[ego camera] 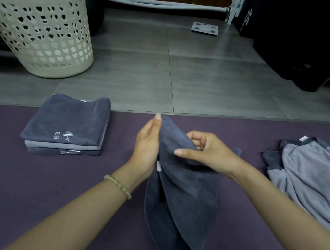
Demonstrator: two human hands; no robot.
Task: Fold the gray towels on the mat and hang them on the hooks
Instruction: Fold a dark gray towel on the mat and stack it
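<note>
Nearest, two bare forearms reach forward over a purple mat [30, 192], smooth and faintly grained, which gives the cloth a clean flat bed to be folded on. A bracelet [118, 186] of pale round beads sits on the left wrist. Between the hands hangs a dark gray towel [183, 198], thick and plush with a short nap. Its lower end trails on the mat in soft rounded folds while its upper part is lifted clear. The left hand [148, 143] holds the top edge up at its fingertips, and a small white tag shows beside the palm. The right hand [208, 151] grips the cloth with the thumb laid over it and the fingers curled beneath. I judge this hold is meant to find the edges and bring them together for a fold. To the right lies a loose pile [313, 181] of lighter gray towels, rumpled and waiting. On the left, near the mat's far edge, sits a folded stack [66, 124], squared off, with white lettering along the near edges. Beyond the mat lies a floor [205, 78] of gray tiles. On it a cream plastic laundry basket [40, 24], pierced with heart-shaped holes, leans at far left, and a flat scale [205, 28] lies farther back. No hooks are in view.
</note>
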